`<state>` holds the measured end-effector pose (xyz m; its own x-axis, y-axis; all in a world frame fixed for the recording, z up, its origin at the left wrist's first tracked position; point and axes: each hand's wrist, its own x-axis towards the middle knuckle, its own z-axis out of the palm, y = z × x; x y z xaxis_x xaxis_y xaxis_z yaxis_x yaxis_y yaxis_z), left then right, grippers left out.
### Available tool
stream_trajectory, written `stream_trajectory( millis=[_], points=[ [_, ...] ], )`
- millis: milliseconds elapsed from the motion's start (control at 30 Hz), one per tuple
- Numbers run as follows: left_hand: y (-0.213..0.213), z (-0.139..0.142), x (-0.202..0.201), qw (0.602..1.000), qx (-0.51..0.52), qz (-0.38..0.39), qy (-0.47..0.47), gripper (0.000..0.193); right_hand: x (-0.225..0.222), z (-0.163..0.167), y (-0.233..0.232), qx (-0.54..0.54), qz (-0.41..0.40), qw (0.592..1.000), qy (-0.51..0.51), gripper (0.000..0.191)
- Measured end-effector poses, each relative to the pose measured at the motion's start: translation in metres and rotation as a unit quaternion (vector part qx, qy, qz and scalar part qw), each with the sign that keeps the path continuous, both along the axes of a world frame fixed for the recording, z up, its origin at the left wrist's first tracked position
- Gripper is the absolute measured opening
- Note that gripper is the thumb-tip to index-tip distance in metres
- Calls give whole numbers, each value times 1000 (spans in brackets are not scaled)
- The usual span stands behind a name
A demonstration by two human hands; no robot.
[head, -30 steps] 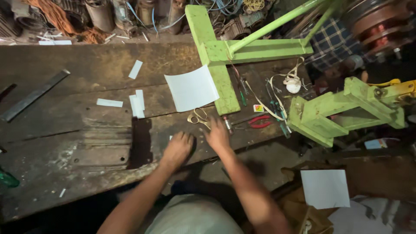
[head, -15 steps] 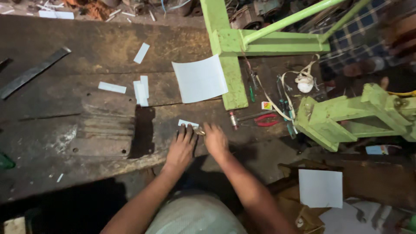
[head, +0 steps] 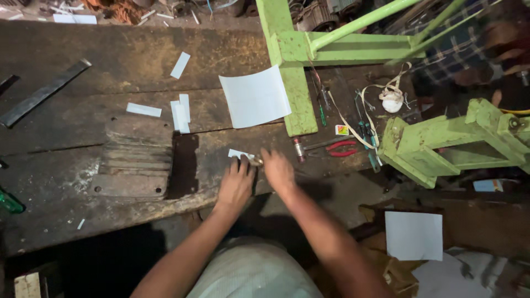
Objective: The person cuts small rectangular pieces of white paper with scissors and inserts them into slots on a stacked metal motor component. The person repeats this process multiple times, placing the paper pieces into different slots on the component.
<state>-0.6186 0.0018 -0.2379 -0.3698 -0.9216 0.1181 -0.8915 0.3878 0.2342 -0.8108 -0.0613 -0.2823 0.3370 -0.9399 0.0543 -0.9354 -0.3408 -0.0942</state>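
Your left hand [head: 236,185] and right hand [head: 277,171] met over a small paper strip [head: 240,154] (grip unclear) near the workbench [head: 66,221] front edge.

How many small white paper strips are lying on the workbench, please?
5: one far strip, one left strip, two overlapping strips, and one strip at the left hand. Others may be hidden under the hands.

A worn wooden bench [head: 99,49] carries paper strips [head: 181,113], a white sheet [head: 255,98] and red-handled pliers [head: 342,148].
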Motion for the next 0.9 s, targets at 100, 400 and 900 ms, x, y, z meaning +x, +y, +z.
stream_trajectory(
  millis=[100,400,900],
  points=[
    [-11,3,-1,998,18,-23,49,39,-6,10,-27,93,-58,993,-41,39],
    [2,48,42,941,-40,-105,318,40,22,77,30,372,-283,704,-535,40],
    [-30,80,42,860,155,94,477,21,41,99,54,193,-227,758,-580,16]
  ],
)
